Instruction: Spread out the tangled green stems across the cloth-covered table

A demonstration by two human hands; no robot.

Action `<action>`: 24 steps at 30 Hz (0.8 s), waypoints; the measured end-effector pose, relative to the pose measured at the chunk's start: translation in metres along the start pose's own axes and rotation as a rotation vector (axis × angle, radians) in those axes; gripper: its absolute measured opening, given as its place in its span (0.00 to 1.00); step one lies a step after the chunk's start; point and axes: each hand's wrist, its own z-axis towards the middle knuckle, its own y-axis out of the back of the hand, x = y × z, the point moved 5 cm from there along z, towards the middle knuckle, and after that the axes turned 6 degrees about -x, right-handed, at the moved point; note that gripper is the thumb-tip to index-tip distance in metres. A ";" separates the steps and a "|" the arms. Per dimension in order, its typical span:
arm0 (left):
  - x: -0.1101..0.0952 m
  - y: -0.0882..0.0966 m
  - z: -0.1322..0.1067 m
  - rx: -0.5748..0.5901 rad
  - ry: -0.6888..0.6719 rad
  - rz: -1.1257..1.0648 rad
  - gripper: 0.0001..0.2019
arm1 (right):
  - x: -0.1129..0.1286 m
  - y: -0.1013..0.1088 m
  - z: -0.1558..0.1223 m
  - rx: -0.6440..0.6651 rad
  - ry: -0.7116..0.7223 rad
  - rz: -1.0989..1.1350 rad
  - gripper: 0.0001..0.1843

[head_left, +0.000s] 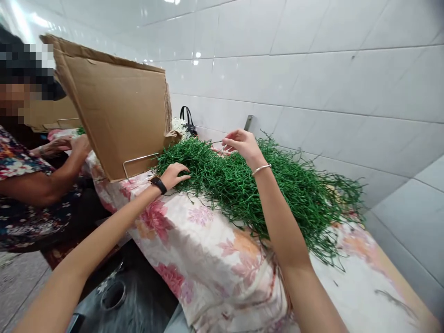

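Note:
A wide heap of thin green artificial stems [294,194] lies tangled on the flowered cloth [204,245]. At the heap's left front edge rests my left hand [172,175], a dark band on its wrist. Its fingers are loosely bent with the thumb apart, touching the stems, and nothing shows gripped in it. Above the back of the heap, my right hand [241,144] has thumb and fingertips pinched together on a thin green stem [217,141], which sticks out to the left. A silvery bangle circles the right wrist.
A cardboard panel [121,111] stands upright at left, with a bent metal wire stand [140,159] at its foot. Behind are white flowers [179,126] and a black bag [189,125]. Another person [34,185] works at far left. A tiled wall [312,83] bounds the back.

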 end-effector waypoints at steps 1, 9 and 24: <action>0.004 0.003 0.000 -0.005 0.008 -0.009 0.14 | -0.002 0.001 0.000 0.001 -0.018 -0.004 0.15; 0.024 0.019 0.000 -0.059 0.136 -0.086 0.16 | -0.011 -0.003 -0.002 0.051 -0.085 0.112 0.17; 0.036 0.022 -0.004 -0.167 0.298 -0.481 0.19 | -0.020 -0.006 0.003 0.071 -0.025 -0.159 0.13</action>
